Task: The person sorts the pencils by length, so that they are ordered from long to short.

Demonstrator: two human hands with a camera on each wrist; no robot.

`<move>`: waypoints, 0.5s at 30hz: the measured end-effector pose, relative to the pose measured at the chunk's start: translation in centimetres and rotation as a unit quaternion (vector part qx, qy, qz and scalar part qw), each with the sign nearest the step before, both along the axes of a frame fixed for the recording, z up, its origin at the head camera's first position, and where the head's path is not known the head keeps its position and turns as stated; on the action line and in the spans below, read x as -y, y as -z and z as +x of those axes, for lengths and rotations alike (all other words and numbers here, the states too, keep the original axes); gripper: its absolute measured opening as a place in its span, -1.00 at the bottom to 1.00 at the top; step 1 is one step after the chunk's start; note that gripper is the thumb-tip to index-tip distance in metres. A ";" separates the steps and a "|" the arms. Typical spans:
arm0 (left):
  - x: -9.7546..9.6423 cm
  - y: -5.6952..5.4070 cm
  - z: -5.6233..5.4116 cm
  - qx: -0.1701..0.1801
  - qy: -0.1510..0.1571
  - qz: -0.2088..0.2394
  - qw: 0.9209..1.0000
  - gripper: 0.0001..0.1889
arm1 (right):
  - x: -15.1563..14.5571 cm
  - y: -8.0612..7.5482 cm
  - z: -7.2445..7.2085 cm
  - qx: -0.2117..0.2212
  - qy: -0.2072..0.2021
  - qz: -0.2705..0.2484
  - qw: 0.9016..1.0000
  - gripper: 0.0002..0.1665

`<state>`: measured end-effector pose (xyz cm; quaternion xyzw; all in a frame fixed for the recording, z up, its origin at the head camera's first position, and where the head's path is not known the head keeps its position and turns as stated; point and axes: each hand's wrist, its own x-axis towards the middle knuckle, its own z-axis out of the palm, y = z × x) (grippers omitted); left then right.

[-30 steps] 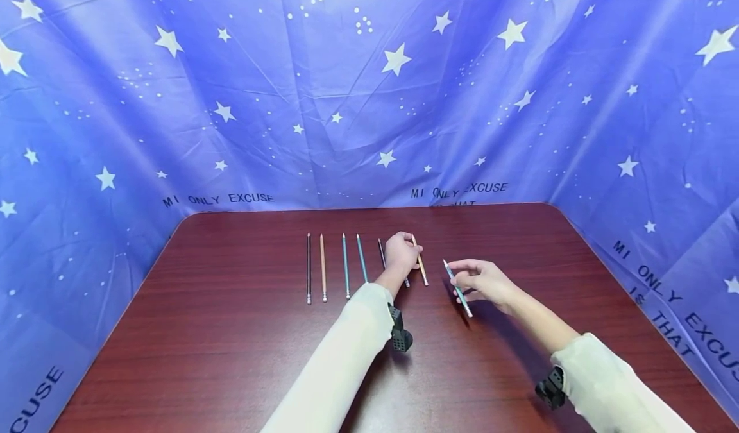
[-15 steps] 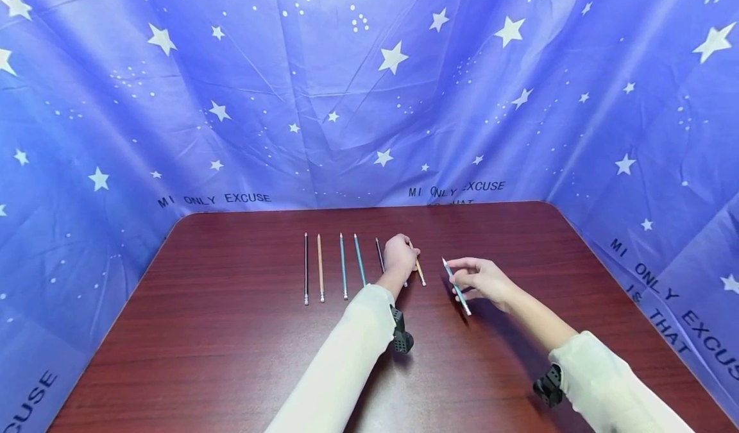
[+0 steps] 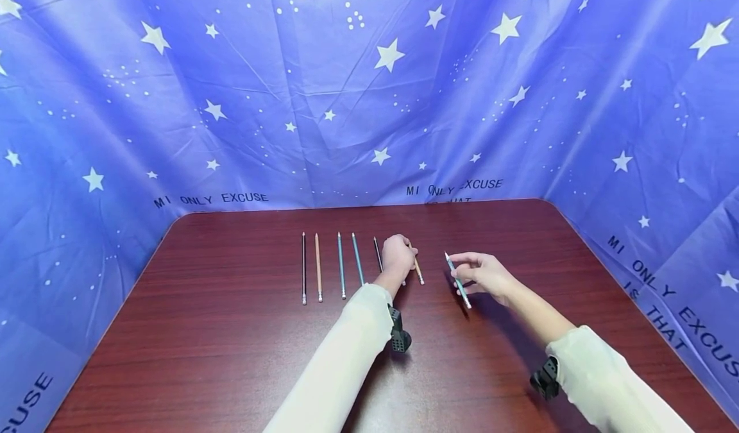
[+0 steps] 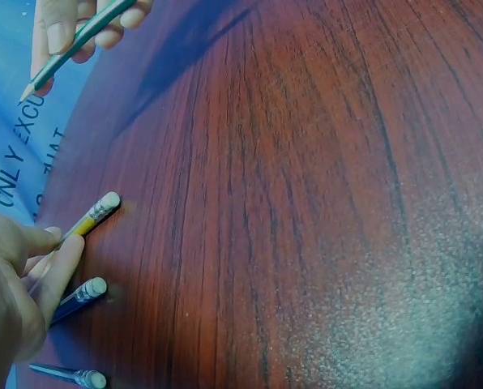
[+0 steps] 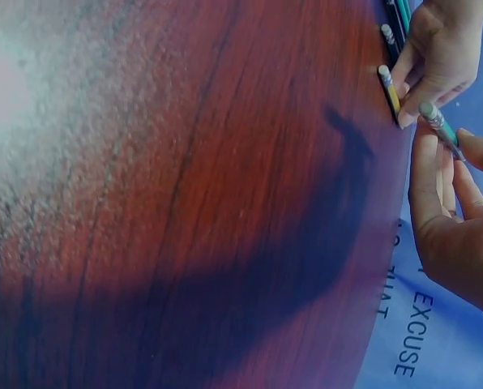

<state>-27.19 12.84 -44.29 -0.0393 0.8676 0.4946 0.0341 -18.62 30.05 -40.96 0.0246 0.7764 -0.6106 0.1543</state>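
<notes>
My left hand (image 3: 398, 253) pinches a yellow pencil (image 3: 419, 271) between thumb and fingers; the pencil lies slanted on the table, its white eraser end toward me. Part of it is hidden by the hand in the head view. To the right, my right hand (image 3: 487, 276) holds a teal-green pencil (image 3: 460, 290) raised over the table, with its sharpened tip pointing away and its eraser toward me. The right wrist view shows the eraser end of this green pencil (image 5: 438, 121) between thumb and fingers. A dark pencil (image 4: 79, 297) lies just left of the yellow one, partly covered by my left hand.
Farther left lie a black pencil (image 3: 304, 269), a yellow pencil (image 3: 318, 269) and two teal pencils, one of them this pencil (image 3: 341, 266), all roughly parallel. The reddish-brown table (image 3: 202, 330) ends at a blue star-patterned cloth (image 3: 323, 86).
My right hand has moved slightly away from me with the green pencil. The left hand stays at the yellow pencil. The head view has turned a little.
</notes>
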 end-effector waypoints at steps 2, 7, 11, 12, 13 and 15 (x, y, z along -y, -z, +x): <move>0.0 0.0 0.0 0.001 0.000 -0.004 1.000 -0.85 | -0.2 0.0 -0.2 -0.001 0.002 0.002 1.000 -0.35; -0.1 -0.1 0.1 0.001 0.004 -0.012 1.000 -0.90 | -0.6 -0.1 -0.6 -0.007 0.013 0.009 1.000 -0.34; -0.1 -0.2 0.1 0.003 0.001 -0.011 1.000 -0.92 | -0.7 -0.1 -1.1 -0.011 0.023 0.011 1.000 -0.36; -0.1 -0.2 0.1 0.005 -0.001 -0.010 1.000 -0.93 | -0.7 -0.1 -1.2 -0.013 0.024 0.014 1.000 -0.36; -0.1 -0.2 0.1 0.007 -0.003 -0.008 1.000 -0.93 | -0.7 -0.1 -1.4 -0.015 0.025 0.018 0.999 -0.37; -0.1 -0.3 0.2 0.009 -0.005 -0.001 1.000 -0.93 | -0.5 -0.1 -1.7 -0.021 0.028 0.026 0.999 -0.39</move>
